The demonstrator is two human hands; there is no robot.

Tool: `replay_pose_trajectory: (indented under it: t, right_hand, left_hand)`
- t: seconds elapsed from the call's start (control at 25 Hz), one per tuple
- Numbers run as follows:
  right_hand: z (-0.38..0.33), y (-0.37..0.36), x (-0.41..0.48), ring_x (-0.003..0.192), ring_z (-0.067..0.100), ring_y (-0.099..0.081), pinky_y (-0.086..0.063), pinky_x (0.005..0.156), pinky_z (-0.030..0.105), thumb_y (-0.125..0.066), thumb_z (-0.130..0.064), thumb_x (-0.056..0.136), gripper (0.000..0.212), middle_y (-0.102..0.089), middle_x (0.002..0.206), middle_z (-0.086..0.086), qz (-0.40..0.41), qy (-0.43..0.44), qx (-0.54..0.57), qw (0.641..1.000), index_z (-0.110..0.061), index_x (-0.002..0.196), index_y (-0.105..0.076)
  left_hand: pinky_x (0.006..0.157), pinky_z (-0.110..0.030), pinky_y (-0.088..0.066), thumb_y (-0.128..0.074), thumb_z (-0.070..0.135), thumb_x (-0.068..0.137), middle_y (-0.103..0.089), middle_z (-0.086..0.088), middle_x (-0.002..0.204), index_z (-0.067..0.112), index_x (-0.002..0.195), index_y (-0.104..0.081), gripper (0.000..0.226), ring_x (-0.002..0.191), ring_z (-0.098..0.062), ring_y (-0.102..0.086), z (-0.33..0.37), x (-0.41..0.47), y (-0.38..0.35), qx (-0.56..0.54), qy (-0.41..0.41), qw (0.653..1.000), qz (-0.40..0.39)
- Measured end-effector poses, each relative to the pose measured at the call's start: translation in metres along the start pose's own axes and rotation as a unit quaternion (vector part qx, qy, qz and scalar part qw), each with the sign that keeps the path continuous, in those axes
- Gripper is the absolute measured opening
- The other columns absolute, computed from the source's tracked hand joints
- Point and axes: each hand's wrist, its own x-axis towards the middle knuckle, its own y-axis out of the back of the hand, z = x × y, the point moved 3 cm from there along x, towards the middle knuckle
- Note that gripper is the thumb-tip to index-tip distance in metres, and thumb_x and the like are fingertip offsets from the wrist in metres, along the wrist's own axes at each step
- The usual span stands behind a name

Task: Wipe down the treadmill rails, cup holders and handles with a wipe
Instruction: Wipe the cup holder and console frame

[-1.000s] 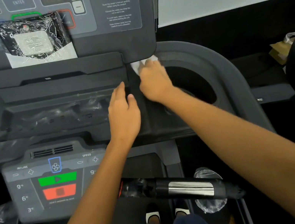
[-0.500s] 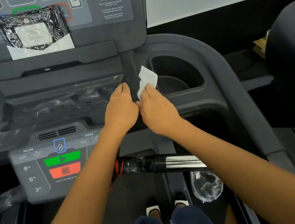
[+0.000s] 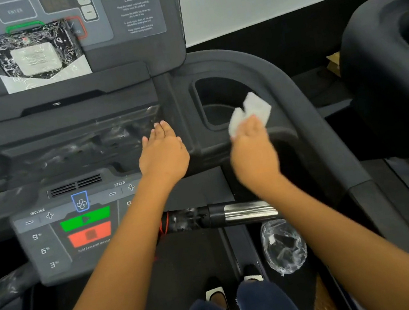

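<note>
My right hand (image 3: 252, 149) holds a crumpled white wipe (image 3: 250, 112) at the near right rim of the dark cup holder (image 3: 214, 91) in the treadmill console. The wipe sticks up past my fingers over the holder's front edge. My left hand (image 3: 162, 153) lies flat, fingers straight, on the console ledge just left of the cup holder. The curved dark side rail (image 3: 307, 110) wraps around the cup holder and runs down to the right. A horizontal handle with a chrome sensor section (image 3: 245, 211) passes below my wrists.
A control panel (image 3: 74, 222) with green and red buttons sits at the lower left. A black foil packet (image 3: 35, 53) leans on the upper display. A clear plastic wrap (image 3: 283, 247) lies beside the belt. A second dark machine (image 3: 393, 63) stands at the right.
My right hand carried the wipe from the console corner beside the display, down and then right, to the cup holder's near rim. My left hand stayed flat on the ledge.
</note>
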Motion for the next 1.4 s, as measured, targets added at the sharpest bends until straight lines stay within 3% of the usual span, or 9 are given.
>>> replay_pose_trajectory:
  t: [0.16, 0.4, 0.48, 0.64, 0.8, 0.88, 1.12, 1.24, 1.4]
  right_hand:
    - [-0.047, 0.005, -0.026, 0.134, 0.037, -0.034, -0.037, 0.108, 0.044, -0.047, -0.004, 0.092, 0.055, -0.032, 0.149, 0.024, -0.004, 0.169, -0.009, 0.986, 0.003, 0.144, -0.032]
    - [0.057, 0.028, 0.005, 0.145, 0.031, -0.017, -0.012, 0.117, 0.047, -0.039, -0.014, 0.099, 0.057, -0.02, 0.156, 0.021, 0.018, -0.039, -0.067, 0.997, 0.002, 0.149, -0.018]
    - [0.023, 0.017, 0.009, 0.139, 0.035, -0.028, -0.021, 0.114, 0.044, -0.039, -0.016, 0.099, 0.054, -0.028, 0.15, 0.026, 0.02, -0.041, -0.041, 0.998, 0.006, 0.146, -0.024]
    - [-0.003, 0.019, -0.009, 0.118, 0.032, -0.047, -0.045, 0.088, 0.039, -0.042, -0.01, 0.097, 0.048, -0.031, 0.149, 0.014, -0.008, 0.108, -0.005, 0.994, -0.004, 0.144, -0.032]
    - [0.062, 0.037, -0.013, 0.104, 0.038, -0.055, -0.039, 0.076, 0.04, -0.037, -0.011, 0.1, 0.03, -0.041, 0.141, 0.011, 0.009, -0.036, 0.025, 0.999, -0.004, 0.127, -0.048]
    - [0.046, 0.033, -0.003, 0.112, 0.035, -0.052, -0.042, 0.083, 0.039, -0.037, -0.014, 0.099, 0.034, -0.042, 0.137, 0.016, 0.027, -0.06, 0.006, 0.998, 0.001, 0.128, -0.045]
    - [0.004, 0.012, -0.011, 0.142, 0.033, -0.026, -0.025, 0.114, 0.045, -0.045, -0.006, 0.094, 0.057, -0.028, 0.152, 0.023, 0.031, 0.144, -0.059, 0.987, 0.002, 0.147, -0.026]
    - [0.074, 0.035, -0.006, 0.148, 0.027, -0.01, 0.0, 0.118, 0.048, -0.037, -0.005, 0.094, 0.062, -0.015, 0.158, 0.019, 0.021, 0.091, -0.163, 0.982, 0.0, 0.15, -0.012]
    - [0.104, 0.041, -0.049, 0.148, 0.029, -0.004, 0.003, 0.117, 0.05, -0.046, -0.008, 0.094, 0.07, -0.003, 0.159, 0.021, -0.009, 0.041, -0.216, 0.975, 0.002, 0.151, -0.007]
  left_hand:
    - [0.12, -0.039, -0.006, -0.019, 0.023, 0.104, -0.007, -0.017, 0.16, -0.001, 0.151, -0.003, 0.055, 0.148, -0.026, -0.01, -0.002, 0.002, -0.002, 0.011, 0.004, 1.0, 0.004]
    - [0.119, -0.041, -0.008, -0.02, 0.022, 0.104, -0.011, -0.019, 0.159, -0.003, 0.15, -0.006, 0.055, 0.147, -0.028, -0.013, -0.001, -0.001, 0.0, 0.017, -0.002, 1.0, 0.02]
    - [0.119, -0.041, -0.008, -0.021, 0.022, 0.104, -0.01, -0.02, 0.159, -0.003, 0.15, -0.006, 0.055, 0.147, -0.029, -0.012, 0.0, -0.001, -0.001, 0.023, 0.0, 0.999, 0.023]
    - [0.119, -0.041, -0.009, -0.02, 0.023, 0.104, -0.009, -0.019, 0.159, -0.002, 0.151, -0.006, 0.055, 0.147, -0.03, -0.011, 0.001, -0.001, -0.001, 0.025, -0.001, 0.999, 0.027]
    - [0.119, -0.042, -0.008, -0.02, 0.022, 0.104, -0.01, -0.02, 0.159, -0.003, 0.15, -0.006, 0.055, 0.147, -0.031, -0.01, 0.003, -0.001, -0.003, 0.026, 0.002, 0.999, 0.039]
    - [0.12, -0.043, -0.007, -0.02, 0.021, 0.103, -0.011, -0.022, 0.158, -0.005, 0.15, -0.007, 0.055, 0.147, -0.031, -0.011, 0.005, -0.001, -0.005, 0.03, 0.006, 0.998, 0.047]
    - [0.12, -0.042, -0.006, -0.02, 0.02, 0.103, -0.012, -0.022, 0.158, -0.005, 0.15, -0.008, 0.054, 0.147, -0.03, -0.012, 0.004, 0.0, -0.009, 0.025, 0.012, 0.998, 0.055]
    - [0.12, -0.042, -0.006, -0.021, 0.02, 0.103, -0.014, -0.022, 0.157, -0.005, 0.149, -0.01, 0.054, 0.147, -0.031, -0.013, 0.005, 0.001, -0.01, 0.019, 0.014, 0.998, 0.064]
    - [0.12, -0.044, -0.006, -0.024, 0.019, 0.102, -0.018, -0.022, 0.156, -0.006, 0.149, -0.013, 0.054, 0.146, -0.031, -0.016, 0.006, 0.002, -0.013, 0.001, 0.029, 0.996, 0.089]
